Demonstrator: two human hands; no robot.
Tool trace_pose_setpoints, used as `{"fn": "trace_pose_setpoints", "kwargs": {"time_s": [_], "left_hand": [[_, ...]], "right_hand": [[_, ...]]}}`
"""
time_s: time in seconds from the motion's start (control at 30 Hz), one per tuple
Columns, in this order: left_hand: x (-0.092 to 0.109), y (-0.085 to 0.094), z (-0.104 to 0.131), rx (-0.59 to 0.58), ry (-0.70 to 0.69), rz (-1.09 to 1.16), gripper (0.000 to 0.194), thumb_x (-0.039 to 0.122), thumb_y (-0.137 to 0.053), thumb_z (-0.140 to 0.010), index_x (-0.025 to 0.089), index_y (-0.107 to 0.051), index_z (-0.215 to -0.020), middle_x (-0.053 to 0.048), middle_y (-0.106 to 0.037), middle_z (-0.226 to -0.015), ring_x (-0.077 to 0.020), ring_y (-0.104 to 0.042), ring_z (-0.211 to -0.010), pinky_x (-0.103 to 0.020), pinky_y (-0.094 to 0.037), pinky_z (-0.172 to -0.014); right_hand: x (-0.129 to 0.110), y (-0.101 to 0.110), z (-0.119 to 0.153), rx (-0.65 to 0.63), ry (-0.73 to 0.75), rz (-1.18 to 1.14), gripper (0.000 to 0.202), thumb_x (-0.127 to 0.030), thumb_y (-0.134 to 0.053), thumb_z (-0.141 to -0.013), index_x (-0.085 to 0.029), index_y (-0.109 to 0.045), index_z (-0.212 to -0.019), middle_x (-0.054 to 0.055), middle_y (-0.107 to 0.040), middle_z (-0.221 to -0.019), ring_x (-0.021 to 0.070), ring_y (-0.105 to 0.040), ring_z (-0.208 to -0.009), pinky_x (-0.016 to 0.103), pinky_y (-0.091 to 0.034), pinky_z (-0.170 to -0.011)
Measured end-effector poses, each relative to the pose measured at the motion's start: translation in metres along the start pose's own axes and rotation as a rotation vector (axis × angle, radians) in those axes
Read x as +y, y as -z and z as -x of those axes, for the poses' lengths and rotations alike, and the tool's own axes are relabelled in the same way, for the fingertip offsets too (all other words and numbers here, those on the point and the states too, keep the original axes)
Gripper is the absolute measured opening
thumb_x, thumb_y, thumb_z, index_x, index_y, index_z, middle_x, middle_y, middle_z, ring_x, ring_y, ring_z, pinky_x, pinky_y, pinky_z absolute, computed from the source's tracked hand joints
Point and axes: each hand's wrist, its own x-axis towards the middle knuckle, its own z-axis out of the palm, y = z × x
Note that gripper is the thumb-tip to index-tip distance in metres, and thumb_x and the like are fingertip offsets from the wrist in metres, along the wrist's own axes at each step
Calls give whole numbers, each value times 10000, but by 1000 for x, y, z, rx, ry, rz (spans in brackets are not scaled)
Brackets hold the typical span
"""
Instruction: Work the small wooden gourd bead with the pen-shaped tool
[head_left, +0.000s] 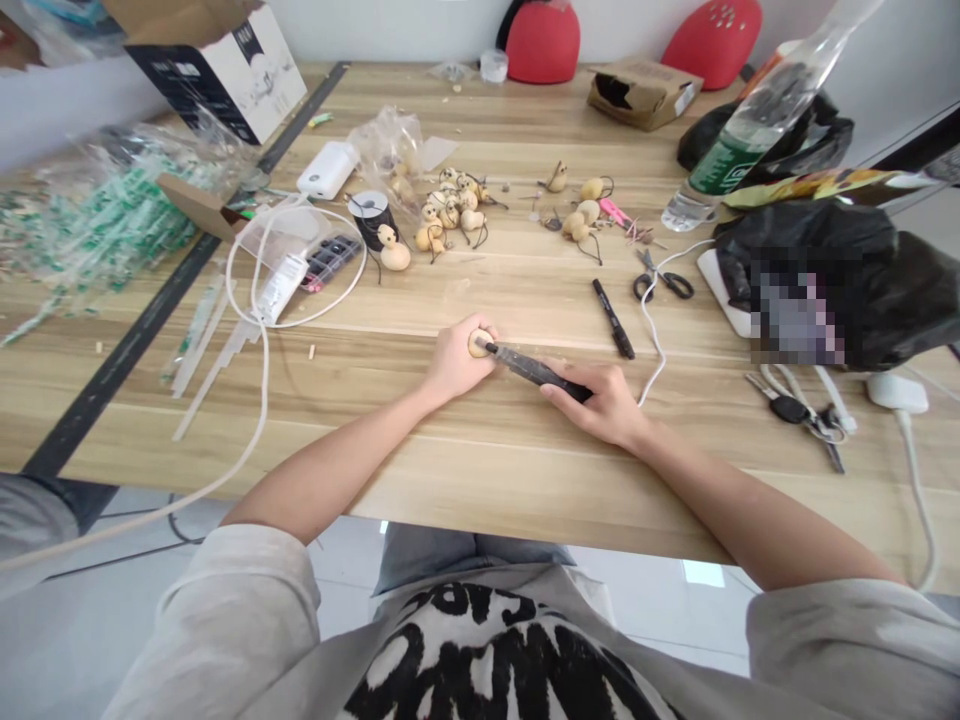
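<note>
Near the middle of the wooden table (517, 500), my left hand (459, 358) is closed round a small pale gourd (477, 344). My right hand (596, 398) grips a dark, pen-shaped tool (529, 366) whose tip meets the gourd or lies right against it. Beyond my hands lies a cluster of small gourds (450, 205), several with dark cords. One more gourd (393, 252) sits beside a spool of black thread (371, 215). Right of that cluster are a few further gourds (581, 220) and a pink item (615, 212).
A black marker (613, 320), scissors (661, 285) and a white cable (655, 340) lie to the right, with keys (802, 415), a black bag (892, 290) and a bottle (720, 170) beyond. On the left are a looped cable (262, 400), clear strips (206, 370) and green-white packets (127, 210).
</note>
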Motion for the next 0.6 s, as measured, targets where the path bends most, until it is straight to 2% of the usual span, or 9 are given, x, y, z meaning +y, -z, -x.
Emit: {"fn": "trace_pose_setpoints", "kwargs": {"time_s": [0.37,0.47,0.6], "left_hand": [[1,0,0,20,12,-4,137,233,-639,-632,166,-576,-734,17,-624,-695,-102,-524,-618,-216,-397,-606],[2,1,0,5,14,-3,126,201,-625,-626,166,-579,-738,18,-625,-688,-99,-518,-606,-215,-394,-597],[2,1,0,13,13,-1,126,211,-634,-630,166,-582,-736,17,-631,-700,-102,-527,-619,-215,-401,-606]], "right_hand": [[-1,1,0,20,-24,6,372,-362,-536,-885,-158,-676,-1163,66,-746,-909,217,-686,-791,299,-544,-722],[0,0,0,11,-13,-4,372,-367,-545,-880,-163,-679,-1160,67,-745,-915,225,-688,-823,304,-544,-741],[0,1,0,20,-15,3,376,-337,-548,-878,-133,-674,-1166,84,-742,-910,226,-689,-808,305,-540,-732]]}}
